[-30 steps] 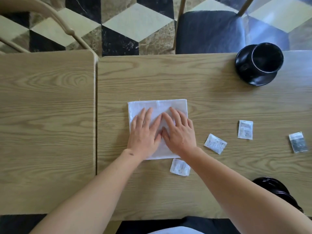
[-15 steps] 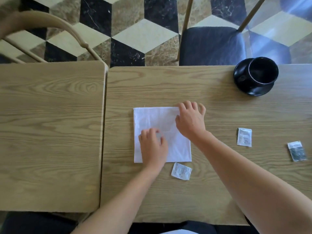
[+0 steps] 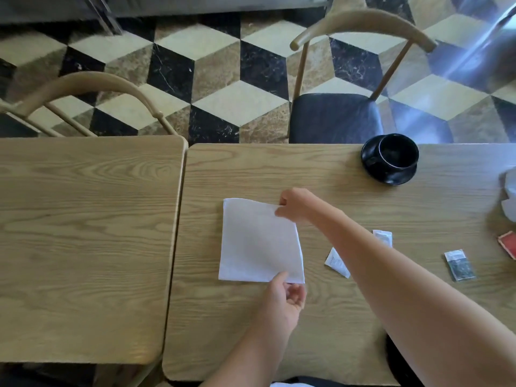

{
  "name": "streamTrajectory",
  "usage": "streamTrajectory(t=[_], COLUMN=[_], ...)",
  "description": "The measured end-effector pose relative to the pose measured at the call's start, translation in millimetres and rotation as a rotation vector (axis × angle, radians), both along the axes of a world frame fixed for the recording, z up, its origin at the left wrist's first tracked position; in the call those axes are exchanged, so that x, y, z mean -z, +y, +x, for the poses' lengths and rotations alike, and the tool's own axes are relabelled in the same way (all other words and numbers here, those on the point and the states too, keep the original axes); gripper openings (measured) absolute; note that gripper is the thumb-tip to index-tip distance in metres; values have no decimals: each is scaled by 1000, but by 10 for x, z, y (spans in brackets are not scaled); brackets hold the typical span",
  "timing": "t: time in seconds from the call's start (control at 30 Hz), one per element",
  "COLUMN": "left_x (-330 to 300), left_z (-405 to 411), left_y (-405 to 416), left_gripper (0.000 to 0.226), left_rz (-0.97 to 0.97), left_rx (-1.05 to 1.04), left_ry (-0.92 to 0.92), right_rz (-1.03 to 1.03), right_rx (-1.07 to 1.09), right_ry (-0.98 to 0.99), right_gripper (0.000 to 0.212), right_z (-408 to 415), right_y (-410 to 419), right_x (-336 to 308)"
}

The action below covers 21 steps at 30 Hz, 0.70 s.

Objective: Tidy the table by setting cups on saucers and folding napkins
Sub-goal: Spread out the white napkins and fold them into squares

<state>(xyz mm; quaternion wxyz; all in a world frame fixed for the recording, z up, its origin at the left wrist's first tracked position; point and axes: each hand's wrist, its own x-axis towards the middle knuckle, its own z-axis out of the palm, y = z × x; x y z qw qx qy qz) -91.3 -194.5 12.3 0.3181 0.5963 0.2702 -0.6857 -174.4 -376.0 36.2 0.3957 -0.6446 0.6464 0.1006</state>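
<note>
A white folded napkin (image 3: 257, 241) lies flat on the right-hand wooden table (image 3: 321, 331). My right hand (image 3: 296, 203) pinches its far right corner, which is lifted slightly. My left hand (image 3: 284, 297) pinches the near right corner at the napkin's front edge. A black cup (image 3: 398, 155) stands on a black saucer (image 3: 391, 177) at the table's far edge, apart from both hands.
Small sachets (image 3: 336, 262) (image 3: 383, 237) (image 3: 459, 265) lie right of the napkin, partly under my right forearm. A red item (image 3: 508, 244) and crumpled white paper (image 3: 509, 196) sit at the right edge. A second table (image 3: 83, 241) adjoins on the left. Two chairs (image 3: 335, 115) stand behind.
Both hands left the napkin's top surface and moved to its right side. My right hand now pinches the far corner, my left the near corner. The view tilted up.
</note>
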Motion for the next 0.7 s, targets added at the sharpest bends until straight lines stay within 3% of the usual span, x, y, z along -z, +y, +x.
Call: streamTrajectory(t=[0.07, 0.17, 0.3, 0.43, 0.6, 0.7], left_x=[50, 62, -65, -274, -403, -391], left_z=[205, 524, 575, 540, 700, 881], left_y=[-50, -118, -116, -42, -34, 17], left_gripper=[20, 11, 47, 62, 37, 21], left_rz=[23, 55, 11, 2, -189, -202], left_rx=[27, 6, 23, -29, -59, 52], left_ry=[-123, -125, 49, 210, 297, 318], right_rz=[-14, 5, 87, 175, 134, 118], right_rx=[25, 84, 296, 596, 849, 965], right_ry=[-18, -37, -254, -549, -833, -856], right_gripper=[12, 9, 12, 6, 3, 4], right_z=[22, 56, 130, 195, 126, 46], right_y=[102, 211, 382, 558, 826, 1085], right_x=[-58, -164, -395, -734, -916, -851])
